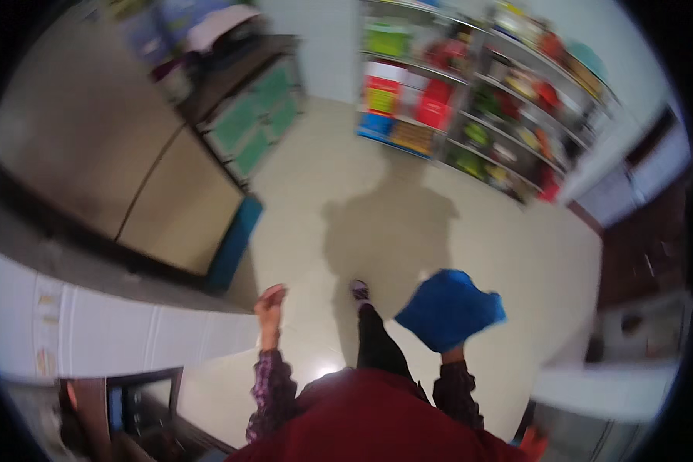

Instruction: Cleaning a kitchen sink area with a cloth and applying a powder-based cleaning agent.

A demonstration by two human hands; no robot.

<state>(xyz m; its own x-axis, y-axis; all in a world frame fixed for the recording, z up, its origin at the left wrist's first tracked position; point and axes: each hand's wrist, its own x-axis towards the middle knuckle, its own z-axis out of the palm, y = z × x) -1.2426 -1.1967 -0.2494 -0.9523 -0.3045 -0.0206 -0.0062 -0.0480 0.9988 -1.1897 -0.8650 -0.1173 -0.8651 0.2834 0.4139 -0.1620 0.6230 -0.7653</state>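
A blue cloth (pixel 450 310) hangs spread out at my right hand (pixel 453 353), which is mostly hidden beneath it; only the wrist and a bit of the hand show below the fabric. My left hand (pixel 271 301) is raised over the tiled floor (pixel 300 231), with its fingers bent. Nothing can be made out in it, and blur hides how far the fingers are apart. Between the two hands, one leg in dark trousers and a patterned shoe (pixel 360 291) are on the floor.
A large refrigerator (pixel 150 167) stands at left, with a green-panelled cabinet (pixel 254 121) beyond it. Metal shelving (pixel 465 81) with boxes and colourful goods lines the far wall. Dark wooden furniture (pixel 641 254) stands at right. A doorway (pixel 144 404) is at lower left.
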